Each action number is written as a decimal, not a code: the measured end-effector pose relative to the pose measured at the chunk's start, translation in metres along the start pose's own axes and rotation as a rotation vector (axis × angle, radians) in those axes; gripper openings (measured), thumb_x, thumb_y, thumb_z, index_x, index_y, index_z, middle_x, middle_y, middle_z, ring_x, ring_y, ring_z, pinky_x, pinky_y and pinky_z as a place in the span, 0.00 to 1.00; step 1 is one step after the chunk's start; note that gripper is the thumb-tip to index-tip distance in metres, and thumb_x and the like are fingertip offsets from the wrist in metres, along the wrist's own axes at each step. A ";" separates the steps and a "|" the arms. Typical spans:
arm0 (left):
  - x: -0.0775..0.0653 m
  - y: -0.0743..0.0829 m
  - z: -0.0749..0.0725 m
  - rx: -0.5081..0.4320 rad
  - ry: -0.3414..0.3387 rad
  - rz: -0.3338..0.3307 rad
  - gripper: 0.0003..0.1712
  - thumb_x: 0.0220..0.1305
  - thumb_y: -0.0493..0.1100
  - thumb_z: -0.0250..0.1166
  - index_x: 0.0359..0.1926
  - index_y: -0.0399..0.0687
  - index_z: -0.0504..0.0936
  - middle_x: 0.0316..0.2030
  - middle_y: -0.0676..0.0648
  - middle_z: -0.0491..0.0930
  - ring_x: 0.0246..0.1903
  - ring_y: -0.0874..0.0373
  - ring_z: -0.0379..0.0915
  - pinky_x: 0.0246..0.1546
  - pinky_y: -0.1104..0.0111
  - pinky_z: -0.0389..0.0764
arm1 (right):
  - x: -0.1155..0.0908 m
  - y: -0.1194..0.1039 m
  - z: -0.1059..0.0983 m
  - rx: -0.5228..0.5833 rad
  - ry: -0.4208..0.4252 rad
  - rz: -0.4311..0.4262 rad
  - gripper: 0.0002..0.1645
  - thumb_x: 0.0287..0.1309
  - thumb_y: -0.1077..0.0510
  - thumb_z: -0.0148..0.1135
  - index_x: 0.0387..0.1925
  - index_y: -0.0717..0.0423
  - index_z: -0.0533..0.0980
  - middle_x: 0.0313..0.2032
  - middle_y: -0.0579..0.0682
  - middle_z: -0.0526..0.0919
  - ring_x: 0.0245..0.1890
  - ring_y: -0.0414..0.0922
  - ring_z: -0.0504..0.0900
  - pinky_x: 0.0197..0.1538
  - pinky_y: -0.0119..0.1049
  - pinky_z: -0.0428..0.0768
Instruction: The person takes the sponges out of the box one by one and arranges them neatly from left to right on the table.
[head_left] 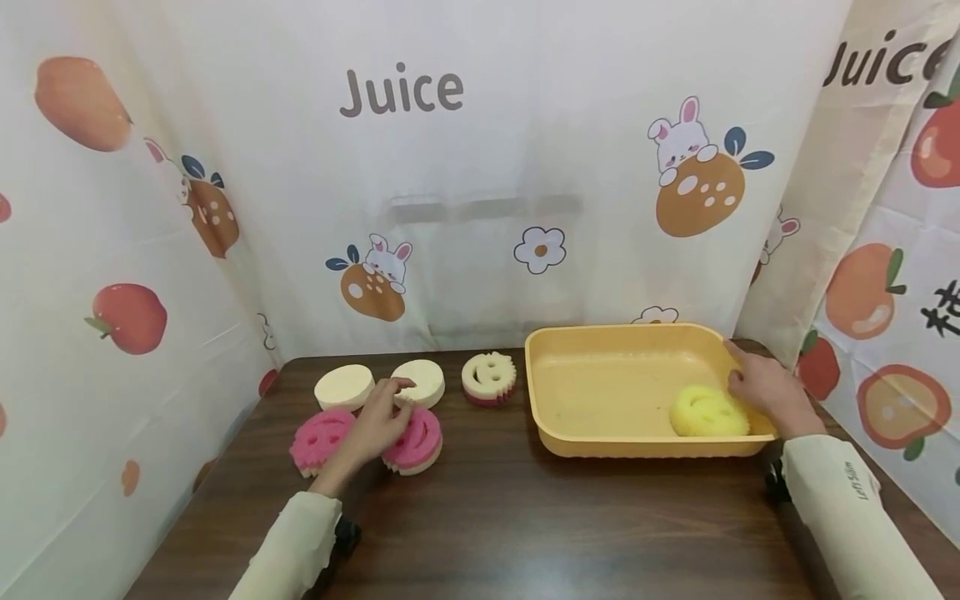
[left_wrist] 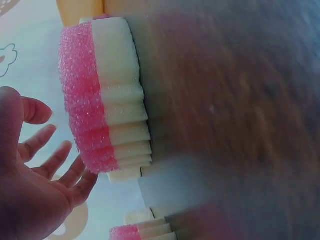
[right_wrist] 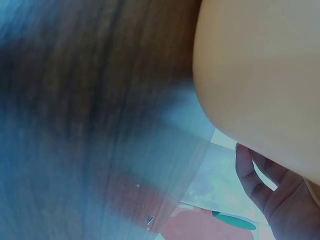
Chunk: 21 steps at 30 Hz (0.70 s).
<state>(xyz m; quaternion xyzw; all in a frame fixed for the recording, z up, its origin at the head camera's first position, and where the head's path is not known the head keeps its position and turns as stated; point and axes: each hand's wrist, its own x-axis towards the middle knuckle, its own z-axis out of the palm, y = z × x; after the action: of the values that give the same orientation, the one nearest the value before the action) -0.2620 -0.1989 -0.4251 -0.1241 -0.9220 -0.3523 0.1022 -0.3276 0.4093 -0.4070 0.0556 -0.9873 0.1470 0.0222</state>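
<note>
Over the left group of sponges hovers my left hand, fingers loosely bent and nothing in its grasp. Below it lies a round pink-and-cream smiley sponge; a cream sponge is just past the fingertips. In the left wrist view, the spread fingers stand beside the pink layer of a sponge. My right hand grips the right rim of a yellow plastic basin, thumb on the inner side. The right wrist view shows its fingers against the basin's outer wall. Inside the basin sits a yellow smiley sponge.
A second pink smiley sponge and another cream sponge lie to the left. One cream-topped smiley sponge rests near the basin's left side. Printed curtains enclose the back and sides of the brown wooden table.
</note>
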 end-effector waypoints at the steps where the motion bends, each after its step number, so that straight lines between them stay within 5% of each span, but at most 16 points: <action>1: 0.000 0.000 0.001 -0.002 0.003 0.007 0.19 0.67 0.36 0.58 0.58 0.40 0.74 0.53 0.33 0.72 0.35 0.55 0.69 0.37 0.68 0.73 | 0.000 0.000 0.000 -0.001 0.001 0.000 0.39 0.67 0.56 0.43 0.76 0.64 0.49 0.29 0.66 0.76 0.21 0.48 0.67 0.24 0.38 0.63; 10: 0.010 0.005 0.010 -0.020 0.040 0.063 0.18 0.67 0.37 0.60 0.56 0.39 0.75 0.54 0.34 0.73 0.57 0.40 0.70 0.59 0.49 0.73 | -0.001 0.002 -0.002 -0.017 0.000 0.018 0.39 0.66 0.56 0.44 0.75 0.65 0.49 0.36 0.70 0.78 0.24 0.50 0.69 0.25 0.40 0.64; 21: 0.018 0.015 0.017 -0.024 0.049 0.080 0.18 0.67 0.38 0.60 0.56 0.37 0.75 0.55 0.34 0.74 0.58 0.39 0.69 0.61 0.48 0.71 | 0.001 0.002 0.000 -0.036 -0.002 0.012 0.39 0.67 0.56 0.45 0.75 0.66 0.51 0.34 0.67 0.79 0.26 0.51 0.71 0.30 0.44 0.68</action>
<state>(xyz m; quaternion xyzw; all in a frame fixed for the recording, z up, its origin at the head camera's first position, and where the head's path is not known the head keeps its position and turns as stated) -0.2763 -0.1735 -0.4227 -0.1533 -0.9092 -0.3621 0.1372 -0.3293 0.4107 -0.4073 0.0496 -0.9902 0.1292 0.0211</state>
